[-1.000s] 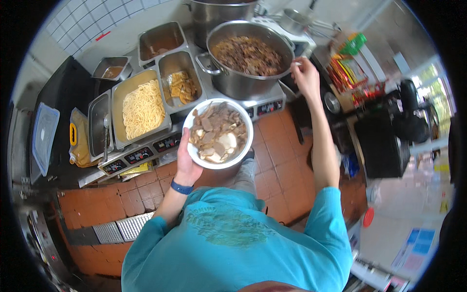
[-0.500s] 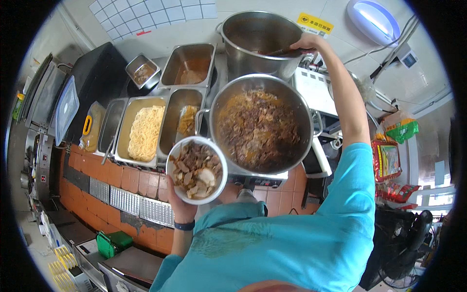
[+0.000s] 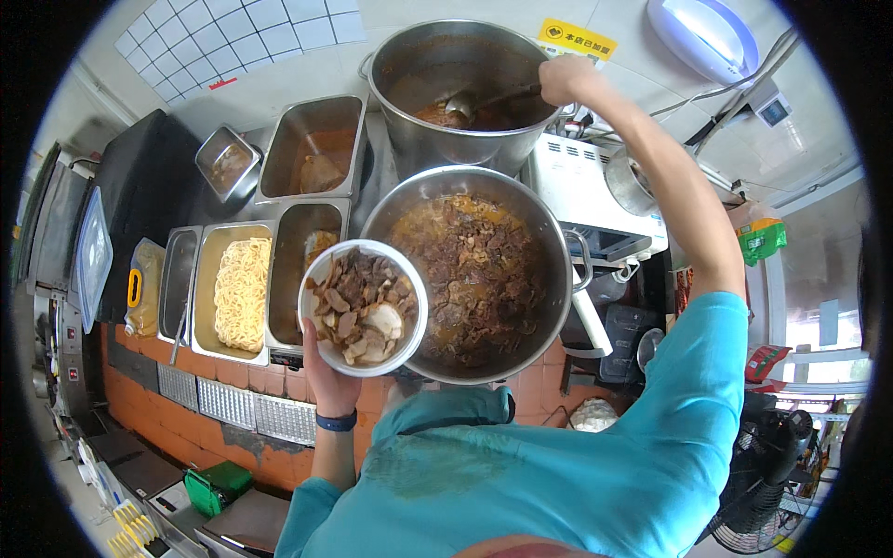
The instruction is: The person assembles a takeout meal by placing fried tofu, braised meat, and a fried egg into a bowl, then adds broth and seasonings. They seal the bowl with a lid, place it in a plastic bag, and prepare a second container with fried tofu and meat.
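Note:
My left hand (image 3: 332, 383) is closed on a white bowl (image 3: 360, 369) from below and the left side. Sliced brown meat and a few pale pieces fill it. My right hand (image 3: 569, 80) grips the dark handle of a metal ladle (image 3: 461, 104), whose scoop now shows inside the tall steel pot (image 3: 456, 144) at the back. Reddish-brown broth lies in that pot. In front of it stands a wide steel pot (image 3: 556, 270) of dark chopped meat in oily liquid, its left rim partly behind the bowl.
To the left are steel pans: one with yellow noodles (image 3: 242, 288), another with reddish liquid (image 3: 326, 149). A small square pan (image 3: 229, 166) sits farther back. On the right is a white appliance (image 3: 567, 181). A yellow-handled jug (image 3: 144, 288) stands far left; the floor is orange tile.
My right hand has lifted slightly, and the ladle's scoop has come into view in the tall pot. The view has shifted; the bowl overlaps the wide pot more.

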